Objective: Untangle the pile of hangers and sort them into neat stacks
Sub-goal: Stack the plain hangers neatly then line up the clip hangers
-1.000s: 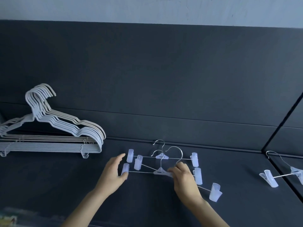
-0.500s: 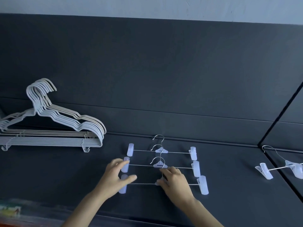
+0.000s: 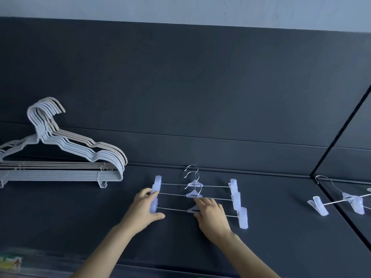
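Three clip hangers (image 3: 212, 198) with metal hooks and pale plastic clips lie side by side on the dark surface (image 3: 281, 227), bars parallel. My left hand (image 3: 143, 210) grips the left-end clips (image 3: 155, 194), thumb and fingers around them. My right hand (image 3: 210, 214) rests on the nearest bar at its centre piece, fingers bent over it. A neat stack of white and beige plastic hangers (image 3: 60, 157) lies far left, hooks up. More clip hangers (image 3: 341, 201) lie at the right edge, partly cut off.
The dark padded surface is made of panels with seams; a diagonal seam (image 3: 341, 133) runs down the right side. A pale wall (image 3: 180, 9) lies beyond the far edge. Something colourful (image 3: 10, 261) shows blurred at the lower left.
The three clip hangers went from a crossed tangle to parallel rows. My left hand closed on the left-end clips; my right hand slid to the nearest bar's centre.
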Motion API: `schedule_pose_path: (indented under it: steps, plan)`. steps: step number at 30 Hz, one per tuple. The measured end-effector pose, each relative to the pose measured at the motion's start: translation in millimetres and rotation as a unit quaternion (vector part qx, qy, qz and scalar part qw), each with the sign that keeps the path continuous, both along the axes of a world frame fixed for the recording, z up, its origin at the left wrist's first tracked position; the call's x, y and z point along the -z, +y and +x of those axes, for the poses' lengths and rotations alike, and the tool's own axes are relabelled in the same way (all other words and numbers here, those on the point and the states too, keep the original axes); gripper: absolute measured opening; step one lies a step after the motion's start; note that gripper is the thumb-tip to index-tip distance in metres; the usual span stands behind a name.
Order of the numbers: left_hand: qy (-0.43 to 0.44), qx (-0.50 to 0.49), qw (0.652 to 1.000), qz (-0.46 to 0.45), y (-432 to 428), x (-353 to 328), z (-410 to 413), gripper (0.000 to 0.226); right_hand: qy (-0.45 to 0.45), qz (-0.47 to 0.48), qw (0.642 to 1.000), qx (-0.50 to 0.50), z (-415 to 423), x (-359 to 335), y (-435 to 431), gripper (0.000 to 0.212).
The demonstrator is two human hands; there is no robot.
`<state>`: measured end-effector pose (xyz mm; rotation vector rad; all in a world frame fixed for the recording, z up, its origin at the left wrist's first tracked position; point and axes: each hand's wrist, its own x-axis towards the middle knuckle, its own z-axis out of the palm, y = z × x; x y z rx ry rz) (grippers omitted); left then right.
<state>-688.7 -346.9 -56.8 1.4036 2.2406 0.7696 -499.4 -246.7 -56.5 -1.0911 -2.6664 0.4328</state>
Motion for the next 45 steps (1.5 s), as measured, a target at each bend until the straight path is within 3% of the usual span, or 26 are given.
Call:
schedule_pose_path:
  steps: [11, 16, 20, 22, 25, 28, 37, 45]
  plan:
    - [0.035, -0.03, 0.999, -0.005, 0, 1, 5, 0.072, 0.018, -0.012, 1.0, -0.006, 7, 2, -5, 0.039]
    - [0.101, -0.024, 0.995, 0.0, 0, -17, 20, 0.101, 0.049, -0.017, 0.999, -0.008, 18, -4, -3, 0.046]
    - [0.097, -0.012, 0.995, 0.021, 9, -28, 45, 0.096, 0.067, 0.004, 0.998, 0.005, 45, -17, 5, 0.043]
    - [0.094, 0.007, 0.995, 0.026, 18, -34, 66, 0.092, 0.081, 0.018, 0.996, 0.025, 69, -24, 11, 0.042]
    - [0.093, 0.038, 0.994, 0.045, 42, -38, 105, 0.06, 0.092, 0.036, 0.993, 0.07, 120, -30, 23, 0.039]
    - [0.106, 0.071, 0.991, 0.044, 71, -40, 154, 0.046, 0.067, 0.039, 0.989, 0.128, 184, -29, 39, 0.043]
    - [0.128, 0.145, 0.981, 0.03, 137, -46, 329, 0.045, -0.038, 0.02, 0.972, 0.232, 382, -31, 81, 0.041]
    - [0.116, 0.167, 0.979, 0.015, 180, -39, 426, 0.04, -0.042, -0.002, 0.959, 0.279, 498, -33, 105, 0.041]
